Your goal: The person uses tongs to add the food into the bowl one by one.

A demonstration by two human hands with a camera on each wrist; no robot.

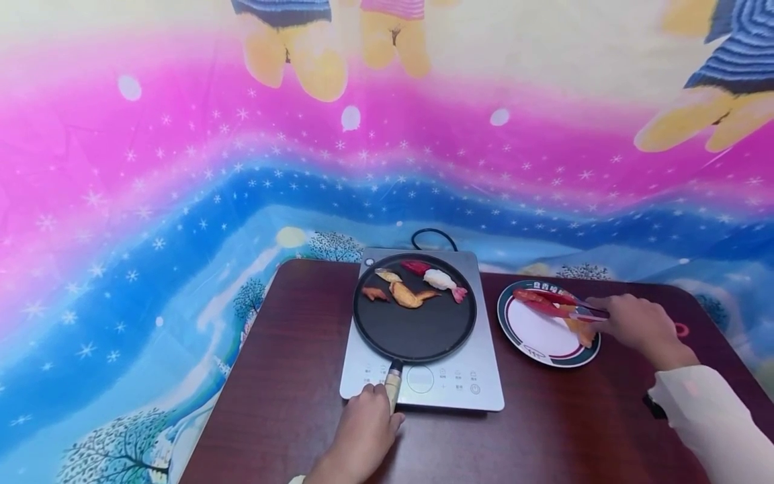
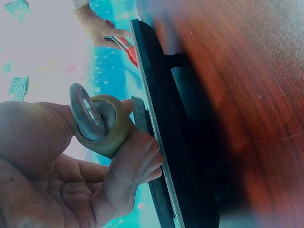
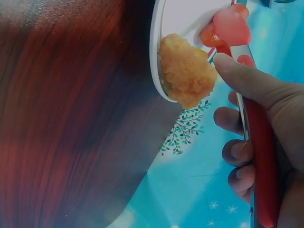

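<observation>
My left hand (image 1: 365, 430) grips the wooden handle (image 1: 393, 386) of a round black pan (image 1: 417, 336); its metal hanging ring (image 2: 85, 111) shows in the left wrist view. Inside the pan lie a chicken wing (image 1: 406, 296), a shrimp sushi (image 1: 440, 279), a dark red piece (image 1: 415, 267) and small brown pieces (image 1: 375, 294). Over a white plate with a green rim (image 1: 535, 336), my right hand (image 1: 643, 326) holds red tongs (image 3: 261, 161). Their red tips overlap an orange-red food piece (image 3: 209, 35); I cannot tell whether they pinch it. A golden fried piece (image 3: 185, 71) rests at the plate's near edge.
The pan sits on a silver induction cooker (image 1: 484, 376) with a black cord (image 1: 434, 232) behind it. Everything stands on a dark red wooden table (image 1: 290, 349). A colourful printed cloth (image 1: 181, 168) hangs right behind the table's far edge.
</observation>
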